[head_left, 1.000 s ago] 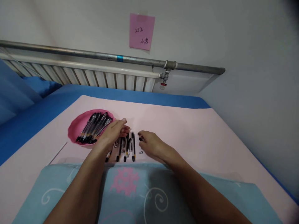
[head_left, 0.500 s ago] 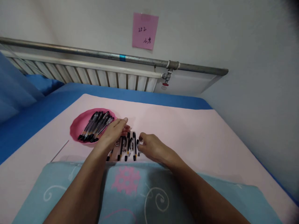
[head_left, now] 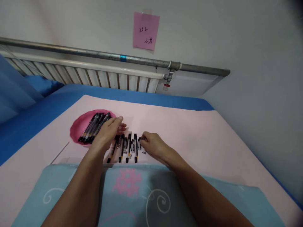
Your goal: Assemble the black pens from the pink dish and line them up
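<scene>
My right hand (head_left: 154,143) is closed in a pinch at a black-and-clear pen cap (head_left: 139,143) on the pink surface. A small metal pen tip (head_left: 144,152) lies just below those fingers. To the left, several uncapped pens lie in a row, among them a pen (head_left: 135,148) and a slanted pen (head_left: 112,151), with caps such as one cap (head_left: 133,146) between them. My left hand (head_left: 110,130), fingers stretched out and holding nothing visible, hovers at the right side of a pink bowl (head_left: 77,129). It partly hides the capped pens (head_left: 93,127) in the bowl.
A thin white stick (head_left: 59,153) lies left of the row. Light blue patterned cloth (head_left: 127,195) covers the near edge. Behind the blue border stand a white radiator (head_left: 111,80) and a metal pipe (head_left: 94,55). A pink note (head_left: 146,31) is on the wall.
My left hand has shifted left and slightly up toward the bowl, uncovering more of the pens. The cap at my right fingers has moved slightly up, and a metal tip now lies below it.
</scene>
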`<state>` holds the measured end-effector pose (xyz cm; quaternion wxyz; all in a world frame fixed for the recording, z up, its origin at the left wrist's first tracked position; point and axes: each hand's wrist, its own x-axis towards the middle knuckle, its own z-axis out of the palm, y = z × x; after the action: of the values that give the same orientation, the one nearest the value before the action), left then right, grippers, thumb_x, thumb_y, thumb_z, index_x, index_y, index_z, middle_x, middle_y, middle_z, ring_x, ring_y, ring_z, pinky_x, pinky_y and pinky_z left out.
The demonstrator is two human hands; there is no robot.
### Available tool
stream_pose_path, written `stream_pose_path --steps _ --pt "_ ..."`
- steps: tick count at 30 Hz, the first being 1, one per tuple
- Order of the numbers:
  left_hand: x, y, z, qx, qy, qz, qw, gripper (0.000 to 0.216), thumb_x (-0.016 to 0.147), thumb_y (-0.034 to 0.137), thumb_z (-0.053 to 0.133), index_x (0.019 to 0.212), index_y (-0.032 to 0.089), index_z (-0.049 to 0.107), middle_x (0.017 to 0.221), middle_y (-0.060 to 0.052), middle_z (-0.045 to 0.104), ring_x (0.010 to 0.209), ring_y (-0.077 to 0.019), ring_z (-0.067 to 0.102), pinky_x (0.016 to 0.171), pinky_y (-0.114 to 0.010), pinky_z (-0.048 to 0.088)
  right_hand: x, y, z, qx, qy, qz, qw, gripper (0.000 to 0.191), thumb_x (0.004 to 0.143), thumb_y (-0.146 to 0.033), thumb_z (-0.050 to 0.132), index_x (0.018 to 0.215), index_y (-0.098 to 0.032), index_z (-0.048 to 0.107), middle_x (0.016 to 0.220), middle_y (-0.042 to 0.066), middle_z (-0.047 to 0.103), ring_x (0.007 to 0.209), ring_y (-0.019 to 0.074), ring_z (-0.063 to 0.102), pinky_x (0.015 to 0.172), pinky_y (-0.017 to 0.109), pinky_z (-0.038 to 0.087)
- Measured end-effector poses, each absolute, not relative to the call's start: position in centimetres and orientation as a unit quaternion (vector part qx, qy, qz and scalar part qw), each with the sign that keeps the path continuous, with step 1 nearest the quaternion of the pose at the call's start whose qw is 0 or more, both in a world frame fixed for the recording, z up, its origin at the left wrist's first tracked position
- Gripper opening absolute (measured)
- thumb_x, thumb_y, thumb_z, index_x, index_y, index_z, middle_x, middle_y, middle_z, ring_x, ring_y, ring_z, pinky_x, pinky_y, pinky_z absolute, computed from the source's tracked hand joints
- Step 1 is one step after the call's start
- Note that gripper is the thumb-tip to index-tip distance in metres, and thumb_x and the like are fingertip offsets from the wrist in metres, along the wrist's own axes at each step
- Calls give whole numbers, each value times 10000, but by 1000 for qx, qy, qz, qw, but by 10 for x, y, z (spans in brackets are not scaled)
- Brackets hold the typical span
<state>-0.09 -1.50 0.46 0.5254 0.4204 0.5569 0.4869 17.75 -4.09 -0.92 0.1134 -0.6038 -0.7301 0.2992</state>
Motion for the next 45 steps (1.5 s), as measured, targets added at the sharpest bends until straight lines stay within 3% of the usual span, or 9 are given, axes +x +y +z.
stream_pose_path --steps 7,12,17,21,25,36,45 --pt "-17 -8 8 406 570 501 508 283 707 405 598 743 124 586 736 -95 636 674 -189 611 616 -308 490 189 -46 -1 -592 -709 383 21 100 691 -150 476 634 -156 557 548 21 558 445 96 472 437 204 314" --pt "-17 -7 8 409 576 499 503 260 708 377 605 709 118 586 692 -92 629 625 -183 606 577 -298 489 186 -49 -8 -583 -663 467 40 69 665 -154 477 682 -167 543 518 -6 520 408 91 464 397 190 322" --pt "-15 -7 6 421 584 502 480 249 715 360 595 702 111 589 669 -85 626 601 -176 604 540 -280 485 185 -48 -10 -583 -688 433 6 71 638 -130 491 659 -153 555 518 -9 528 424 79 467 416 182 309" --pt "-16 -7 4 422 584 504 477 240 714 353 595 709 113 590 664 -78 626 604 -173 604 527 -268 479 183 -49 -12 -560 -722 405 31 77 657 -158 500 655 -153 577 566 -4 554 483 78 483 437 180 295" --pt "-17 -7 5 430 579 503 476 238 726 350 583 712 113 595 657 -71 621 606 -172 602 524 -265 476 183 -48 -13 -563 -685 462 24 57 652 -201 513 645 -165 555 510 -22 512 442 82 467 412 180 304" --pt "-34 -6 10 424 595 499 465 260 737 352 582 807 103 609 751 -93 645 625 -143 599 549 -242 465 186 -45 -10 -551 -634 540 48 71 606 -112 503 581 -152 556 416 -53 433 379 65 407 373 178 309" --pt "-45 -5 17 379 603 540 450 212 709 317 601 793 123 595 742 -81 645 653 -173 614 595 -284 471 196 -37 -17 -537 -621 568 61 69 611 -134 512 604 -146 579 465 -41 483 386 60 416 375 182 319"
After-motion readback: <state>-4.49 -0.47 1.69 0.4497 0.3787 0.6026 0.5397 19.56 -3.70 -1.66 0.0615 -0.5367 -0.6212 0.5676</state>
